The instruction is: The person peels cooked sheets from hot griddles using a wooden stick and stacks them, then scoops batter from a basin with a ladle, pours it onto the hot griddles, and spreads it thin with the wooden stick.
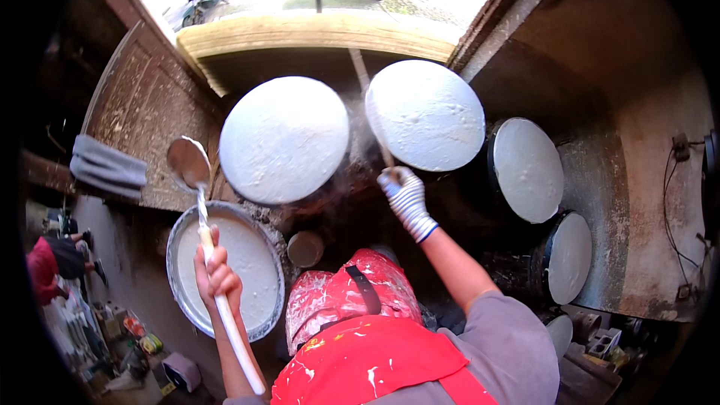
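My bare left hand [219, 275] is closed around the pale handle of a metal ladle [188, 163]. The ladle's bowl, wet with white batter, is raised above the far rim of a round tub of white batter [253, 270]. A striped knit glove covers my right hand [404, 194], which grips a long thin wooden stick [360, 67]. That stick slants away from me, passing across the left edge of a round griddle coated with white batter [426, 115]. Left of it, a second batter-coated griddle [284, 140] lies beyond the tub. The stick is partly blurred.
Along the right wall stand more white-coated griddles [529, 170] [569, 257]. A wooden sill [326, 31] borders the far opening. A grey cloth [108, 167] hangs over the board at left. A small round container [305, 248] sits beside the tub. Another person [53, 264] is at far left.
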{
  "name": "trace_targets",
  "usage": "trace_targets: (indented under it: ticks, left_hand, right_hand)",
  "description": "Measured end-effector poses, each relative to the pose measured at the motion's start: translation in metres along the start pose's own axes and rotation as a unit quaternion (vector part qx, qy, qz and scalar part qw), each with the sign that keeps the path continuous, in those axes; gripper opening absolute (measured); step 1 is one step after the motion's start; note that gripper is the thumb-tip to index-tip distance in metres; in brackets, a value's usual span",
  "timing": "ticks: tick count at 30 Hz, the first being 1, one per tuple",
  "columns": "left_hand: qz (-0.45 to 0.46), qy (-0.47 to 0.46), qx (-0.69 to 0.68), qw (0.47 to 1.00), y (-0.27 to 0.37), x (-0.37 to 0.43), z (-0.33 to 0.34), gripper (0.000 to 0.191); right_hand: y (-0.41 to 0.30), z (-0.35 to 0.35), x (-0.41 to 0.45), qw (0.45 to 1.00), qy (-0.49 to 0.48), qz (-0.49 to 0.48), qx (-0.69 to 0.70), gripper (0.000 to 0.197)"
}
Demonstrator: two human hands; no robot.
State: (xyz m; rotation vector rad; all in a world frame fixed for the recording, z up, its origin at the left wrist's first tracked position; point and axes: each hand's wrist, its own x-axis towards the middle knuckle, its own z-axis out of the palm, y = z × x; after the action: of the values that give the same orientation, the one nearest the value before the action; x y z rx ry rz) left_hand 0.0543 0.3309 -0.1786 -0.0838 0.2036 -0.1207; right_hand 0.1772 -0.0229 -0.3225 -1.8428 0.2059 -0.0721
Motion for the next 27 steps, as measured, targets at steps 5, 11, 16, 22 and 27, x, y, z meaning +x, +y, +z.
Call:
trace_targets:
  ticks: [5,11,16,22,27]
  left_hand:
    - [-0.077,0.064,0.002,0.995,-0.079,0.031,-0.011,0.047]
    - [-0.129,0.129,-0.009,0.983,-0.165,0.074,-0.026,0.041]
    - [-0.158,0.166,0.034,0.973,-0.191,0.091,-0.029,0.04]
    - [-0.234,0.175,0.069,0.954,-0.193,0.101,-0.039,0.04]
    - [-0.315,0.157,0.109,0.93,-0.161,0.088,-0.057,0.039]
  right_hand:
    - [0.04,-0.144,0.125,0.976,0.137,0.037,-0.164,0.03]
    - [0.065,-0.201,0.149,0.982,0.18,0.028,-0.045,0.021]
    - [0.05,-0.176,0.094,0.987,0.116,0.103,0.027,0.028]
    - [0.038,-0.205,0.034,0.948,0.2,0.178,0.173,0.025]
    - [0.01,-0.207,-0.035,0.927,0.271,0.215,0.147,0.044]
